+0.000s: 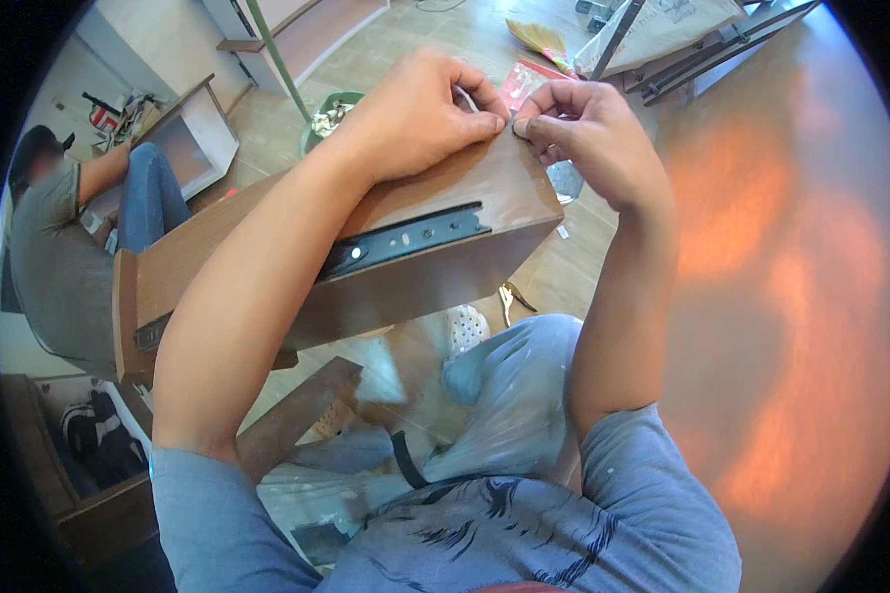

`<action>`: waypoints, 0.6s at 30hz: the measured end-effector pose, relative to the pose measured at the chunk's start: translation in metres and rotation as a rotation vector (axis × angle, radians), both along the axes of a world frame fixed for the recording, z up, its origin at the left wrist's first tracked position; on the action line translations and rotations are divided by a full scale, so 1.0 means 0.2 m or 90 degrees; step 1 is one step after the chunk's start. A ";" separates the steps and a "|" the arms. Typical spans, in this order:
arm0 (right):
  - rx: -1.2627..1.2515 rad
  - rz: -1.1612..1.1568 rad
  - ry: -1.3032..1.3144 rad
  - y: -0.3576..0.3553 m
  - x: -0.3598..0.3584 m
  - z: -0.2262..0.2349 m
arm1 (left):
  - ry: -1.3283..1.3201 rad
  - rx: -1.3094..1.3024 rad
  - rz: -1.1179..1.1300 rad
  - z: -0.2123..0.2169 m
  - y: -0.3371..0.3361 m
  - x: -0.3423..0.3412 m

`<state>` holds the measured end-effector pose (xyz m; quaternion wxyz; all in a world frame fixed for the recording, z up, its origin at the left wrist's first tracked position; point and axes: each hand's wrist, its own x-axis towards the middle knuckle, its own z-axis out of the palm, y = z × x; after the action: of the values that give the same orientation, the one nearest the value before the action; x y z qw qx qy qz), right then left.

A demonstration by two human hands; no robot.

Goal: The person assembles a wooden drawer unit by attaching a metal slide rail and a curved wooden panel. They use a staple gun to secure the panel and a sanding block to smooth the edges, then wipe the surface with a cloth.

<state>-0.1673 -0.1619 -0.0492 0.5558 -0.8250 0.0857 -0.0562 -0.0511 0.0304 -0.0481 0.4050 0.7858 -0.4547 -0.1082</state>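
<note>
Brown wooden drawer [445, 183] above tiled floor [465, 40]

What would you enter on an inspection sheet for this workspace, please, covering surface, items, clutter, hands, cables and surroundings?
Surface: tiled floor, loose items lying on it.
Items at hand: brown wooden drawer with a dark metal rail.
Clutter: broom and yellow-handled tool.
Left hand: thumb and forefinger close together by the drawer's end; anything between them is too small to tell.
Right hand: fingertips beside the left hand's; grip unclear.
Cables: what looks like a thin dark cord near the picture's top edge.
Surroundings: another person seated at left; large brown panel at right.
</note>
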 end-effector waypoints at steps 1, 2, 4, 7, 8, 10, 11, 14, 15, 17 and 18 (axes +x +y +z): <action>0.009 0.017 0.002 -0.01 0.00 0.00 | 0.005 0.005 0.003 0.00 0.00 0.00; 0.033 0.019 0.007 -0.02 0.01 0.00 | 0.012 0.011 0.005 0.00 0.00 0.00; 0.074 0.023 0.011 -0.03 0.01 -0.01 | 0.013 -0.001 -0.001 0.01 0.00 -0.01; 0.092 0.023 0.021 -0.05 0.01 -0.01 | 0.013 0.000 0.002 0.02 0.00 -0.03; 0.107 0.028 0.014 -0.06 0.01 -0.01 | 0.013 0.004 0.004 0.03 0.00 -0.03; 0.128 0.025 0.008 -0.06 0.01 -0.02 | 0.005 0.009 0.009 0.04 0.00 -0.04; 0.127 0.037 0.000 -0.07 0.01 -0.02 | 0.001 0.011 0.011 0.04 0.00 -0.04; 0.108 0.038 -0.020 -0.07 0.01 -0.03 | -0.028 -0.003 0.004 0.03 0.00 -0.05; 0.105 0.040 -0.041 -0.06 0.01 -0.03 | 0.012 -0.009 0.017 0.03 0.00 -0.05; 0.098 0.043 -0.075 -0.04 0.01 -0.01 | 0.098 -0.039 0.038 0.02 -0.01 -0.05; 0.093 0.043 -0.090 -0.03 0.01 0.00 | 0.107 -0.052 0.032 0.01 -0.01 -0.04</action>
<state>-0.1654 -0.1682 -0.0494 0.6205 -0.7788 0.0221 -0.0891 -0.0599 0.0283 -0.0454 0.4762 0.7677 -0.4035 -0.1450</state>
